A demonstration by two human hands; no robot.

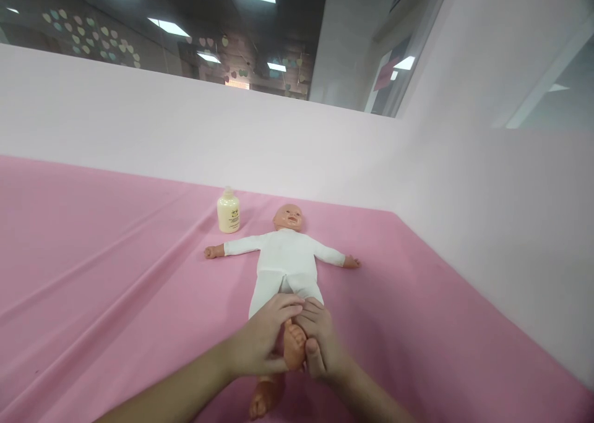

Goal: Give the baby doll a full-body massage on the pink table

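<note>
A baby doll (286, 256) with a tan plastic head and a white cloth body lies on its back in the middle of a smooth pink sheet (139, 256), head far, feet near, arms spread left and right. Both hands are closed in around its tan plastic raised foot (294, 346), at the near end of the body. The left hand (260, 336) cups it from the left, fingers across the top by the toes and thumb low by the heel; the right hand (327, 339) wraps it from the right, thumb beside the sole. Holding from two sides probably keeps the foot steady, with its sole turned toward the person. The doll's layout, feet closest, seems to suit this reach.

The tan plastic other foot (264, 398) rests nearer and to the left, below the left wrist, not gripped. The hands hide much of the lower legs, so how the fingers meet behind the foot cannot be told.

A pale-yellow rounded bottle (229, 213) with dark print stands upright at the far left, near the doll's head and apart from its arm, out of the hands' way. Beyond, a plain white wall (208, 126) bounds the sheet on the far and right sides, below a dark glass window (278, 33).
</note>
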